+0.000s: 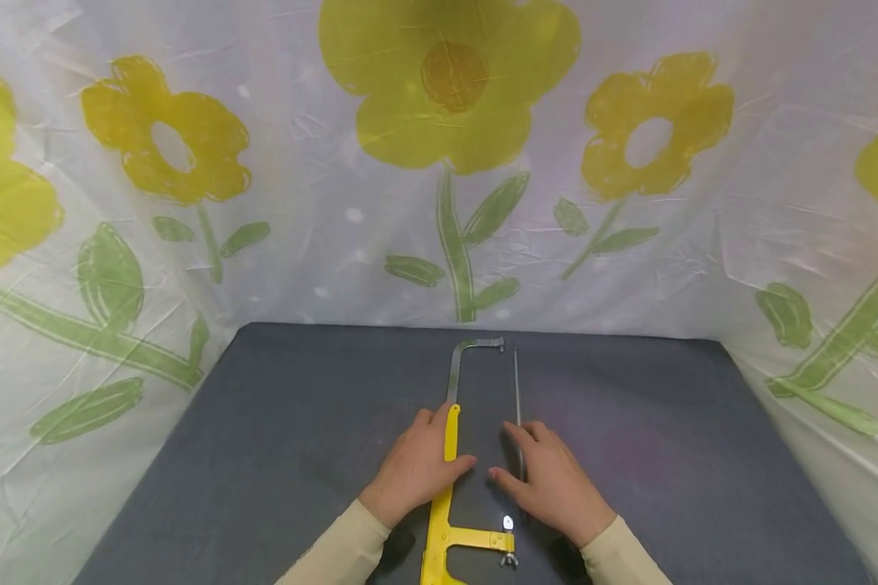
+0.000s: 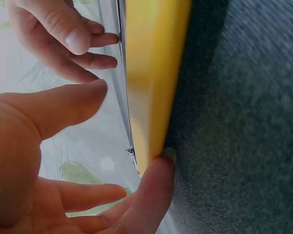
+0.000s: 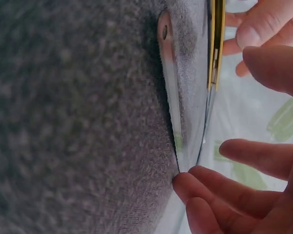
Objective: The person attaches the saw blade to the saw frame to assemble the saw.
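A yellow hacksaw frame point(image 1: 439, 516) with a silver front bar point(image 1: 455, 366) lies lengthwise on the dark table. My left hand point(image 1: 417, 459) is over its middle; in the left wrist view a fingertip touches the yellow side point(image 2: 149, 73), while the thumb stands apart from it. Just right of the frame lies a loose hacksaw blade point(image 1: 517, 390), thin and toothed, with a hole at its near end, seen in the right wrist view. My right hand point(image 1: 556, 487) is at this blade, fingers loosely bent, with fingertips at its far part and the thumb away from it.
A wing nut point(image 1: 509, 560) hangs under the frame's near blade holder point(image 1: 508, 542). The frame's handle end runs out of the head view at the bottom. Dark cloth covers the table point(image 1: 666, 422). A white flower-printed curtain point(image 1: 300, 244) surrounds its back and sides.
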`<action>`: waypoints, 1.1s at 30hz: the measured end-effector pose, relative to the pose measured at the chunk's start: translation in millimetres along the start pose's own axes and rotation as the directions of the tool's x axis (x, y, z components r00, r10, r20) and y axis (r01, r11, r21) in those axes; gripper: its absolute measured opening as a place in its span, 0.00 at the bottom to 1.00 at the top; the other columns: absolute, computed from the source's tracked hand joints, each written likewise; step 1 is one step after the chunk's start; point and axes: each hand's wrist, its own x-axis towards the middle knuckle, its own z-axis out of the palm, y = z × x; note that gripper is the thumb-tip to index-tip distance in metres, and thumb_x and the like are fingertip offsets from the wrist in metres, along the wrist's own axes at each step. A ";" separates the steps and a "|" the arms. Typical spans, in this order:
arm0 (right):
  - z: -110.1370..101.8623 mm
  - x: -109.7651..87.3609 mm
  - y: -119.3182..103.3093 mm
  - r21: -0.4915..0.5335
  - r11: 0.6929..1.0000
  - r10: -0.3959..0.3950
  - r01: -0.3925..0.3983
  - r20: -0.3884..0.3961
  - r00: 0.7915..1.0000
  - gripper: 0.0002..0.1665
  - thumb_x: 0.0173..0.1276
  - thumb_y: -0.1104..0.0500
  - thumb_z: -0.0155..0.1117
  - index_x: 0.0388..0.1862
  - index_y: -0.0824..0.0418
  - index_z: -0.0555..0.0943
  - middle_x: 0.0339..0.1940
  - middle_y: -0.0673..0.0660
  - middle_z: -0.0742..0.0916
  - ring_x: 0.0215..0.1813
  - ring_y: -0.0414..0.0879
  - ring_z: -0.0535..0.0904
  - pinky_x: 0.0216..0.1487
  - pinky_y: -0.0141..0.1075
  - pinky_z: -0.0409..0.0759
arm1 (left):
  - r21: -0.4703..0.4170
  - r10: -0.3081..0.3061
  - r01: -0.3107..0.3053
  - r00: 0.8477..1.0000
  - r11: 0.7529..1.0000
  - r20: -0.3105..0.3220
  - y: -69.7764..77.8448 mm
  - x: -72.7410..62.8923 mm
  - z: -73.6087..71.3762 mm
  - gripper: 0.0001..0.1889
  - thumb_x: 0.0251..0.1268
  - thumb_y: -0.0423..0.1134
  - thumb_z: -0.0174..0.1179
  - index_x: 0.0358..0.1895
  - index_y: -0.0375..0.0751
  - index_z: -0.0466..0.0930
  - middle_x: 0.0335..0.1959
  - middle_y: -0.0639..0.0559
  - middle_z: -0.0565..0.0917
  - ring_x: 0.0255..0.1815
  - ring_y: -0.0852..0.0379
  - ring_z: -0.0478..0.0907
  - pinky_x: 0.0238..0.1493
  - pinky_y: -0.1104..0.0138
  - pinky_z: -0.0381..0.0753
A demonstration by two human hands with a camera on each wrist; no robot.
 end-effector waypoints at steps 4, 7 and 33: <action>0.3 0.2 -0.5 -0.012 1.000 0.012 -0.013 -0.027 1.000 0.41 0.68 0.42 0.80 0.73 0.62 0.81 0.50 0.57 0.85 0.35 0.41 0.73 0.42 0.43 0.78 | 0.004 -0.017 0.017 1.000 1.000 0.007 0.2 0.3 0.1 0.47 0.63 0.52 0.78 0.81 0.34 0.68 0.65 0.34 0.78 0.41 0.51 0.79 0.48 0.52 0.87; 1.5 -0.1 -1.9 -0.015 0.999 0.034 -0.035 -0.056 0.998 0.39 0.67 0.43 0.81 0.69 0.64 0.83 0.49 0.57 0.85 0.36 0.41 0.73 0.42 0.42 0.79 | 0.024 -0.016 0.016 1.000 1.000 0.012 -0.9 -0.2 0.3 0.47 0.61 0.51 0.79 0.79 0.32 0.71 0.62 0.35 0.78 0.40 0.52 0.79 0.46 0.54 0.87; 3.3 5.1 -5.8 -0.032 0.967 0.245 -0.252 -0.140 0.959 0.22 0.69 0.52 0.76 0.22 0.61 0.76 0.23 0.57 0.78 0.23 0.52 0.76 0.22 0.49 0.73 | 0.053 0.009 -0.012 0.999 0.999 0.043 0.6 -3.6 2.0 0.45 0.60 0.44 0.81 0.76 0.27 0.72 0.63 0.38 0.75 0.38 0.56 0.76 0.37 0.65 0.82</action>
